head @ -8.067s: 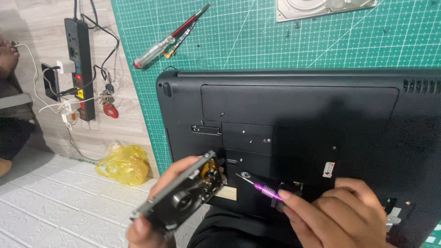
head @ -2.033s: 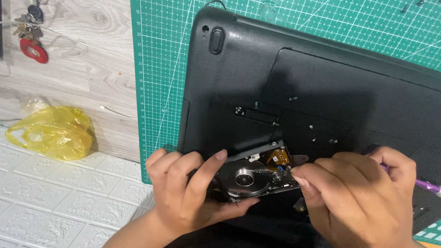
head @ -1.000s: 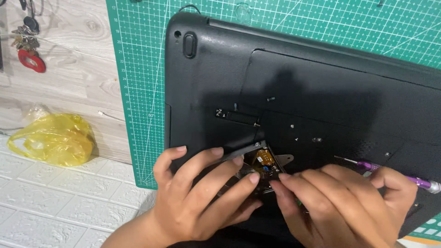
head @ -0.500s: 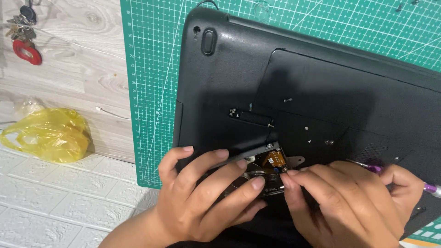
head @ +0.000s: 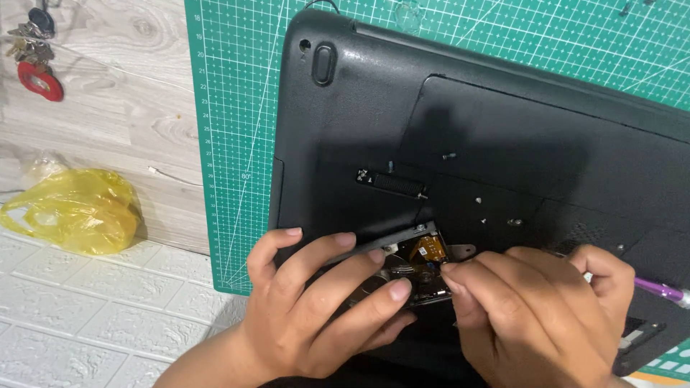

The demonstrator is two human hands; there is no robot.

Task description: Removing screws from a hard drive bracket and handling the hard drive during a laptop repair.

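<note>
Both hands, left hand (head: pixel 316 316), right hand (head: pixel 532 316), hard drive (head: pixel 413 269), laptop (head: pixel 489 144)

Both hands press a hard drive (head: pixel 413 269) into an upturned black laptop (head: pixel 460 151) on a green cutting mat (head: pixel 230 144); the left hand (head: pixel 316 309) grips it, the right hand (head: pixel 532 316) holds a purple screwdriver (head: pixel 661 291).

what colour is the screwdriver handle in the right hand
Purple, seen in the head view, poking out past the right hand.
</note>
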